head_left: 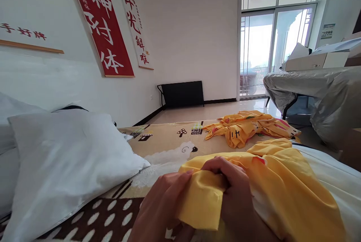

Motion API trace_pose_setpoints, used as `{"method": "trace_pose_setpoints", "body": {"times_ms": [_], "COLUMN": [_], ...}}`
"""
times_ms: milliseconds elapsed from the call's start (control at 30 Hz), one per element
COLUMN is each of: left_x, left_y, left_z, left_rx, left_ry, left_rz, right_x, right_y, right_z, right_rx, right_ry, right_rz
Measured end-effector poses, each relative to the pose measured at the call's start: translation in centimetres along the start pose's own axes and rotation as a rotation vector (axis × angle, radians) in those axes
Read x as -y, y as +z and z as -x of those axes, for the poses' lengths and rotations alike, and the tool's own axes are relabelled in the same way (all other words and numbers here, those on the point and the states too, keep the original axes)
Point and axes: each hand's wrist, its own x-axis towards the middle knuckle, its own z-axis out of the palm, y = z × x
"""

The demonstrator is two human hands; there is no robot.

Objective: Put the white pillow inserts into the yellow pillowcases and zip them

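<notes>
Right of the white pillow point(70, 159), the left hand point(162, 202) and right hand point(235, 187), fingers pinching, hold the edge of a bunched yellow cloth point(293, 180), whose loose folds could drag it askew if either grip slackens.

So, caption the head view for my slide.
Left hand and right hand hold yellow fabric above a patterned beige-and-brown blanket, near a plump white pillow.
</notes>
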Motion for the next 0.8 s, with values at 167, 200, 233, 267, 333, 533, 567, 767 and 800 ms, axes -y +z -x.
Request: {"method": "trace_pose_setpoints", "body": {"times_ms": [167, 200, 233, 267, 333, 533, 567, 767, 800], "left_x": [0.6, 0.6, 0.6, 0.6, 0.5, 0.1, 0.1, 1.0, 1.3], "left_y": [0.4, 0.3, 0.2, 0.1, -0.2, 0.0, 0.1, 0.6, 0.4], "left_z": [0.0, -0.1, -0.1, -0.2, -0.3, -0.6, -0.6, 0.0, 0.1], "left_rx": [-0.078, -0.086, -0.089, -0.089, -0.086, -0.088, -0.134, -0.386, -0.427], "left_ry": [-0.069, -0.096, -0.121, -0.143, -0.165, -0.103, -0.089, -0.132, -0.159], "left_rz": [-0.052, -0.044, -0.034, -0.023, 0.009, 0.12, 0.125, 0.097, 0.082], "right_x": [-0.8, -0.9, -0.8, -0.7, -0.2, 1.4, 1.4, 0.9, 0.9], "right_y": [-0.3, -0.3, -0.3, -0.3, -0.3, -0.4, -0.3, 0.2, 0.1], "right_z": [-0.1, -0.1, -0.1, -0.2, -0.3, -0.4, -0.3, 0.6, 0.7], "right_rx": [0.202, 0.228, 0.24, 0.242, 0.253, 0.249, 0.251, 0.187, 0.17], "right_ry": [-0.089, -0.123, -0.159, -0.201, -0.283, -0.388, -0.391, -0.351, -0.33], "right_rz": [0.065, 0.091, 0.117, 0.139, 0.164, 0.25, 0.275, 0.442, 0.481]}}
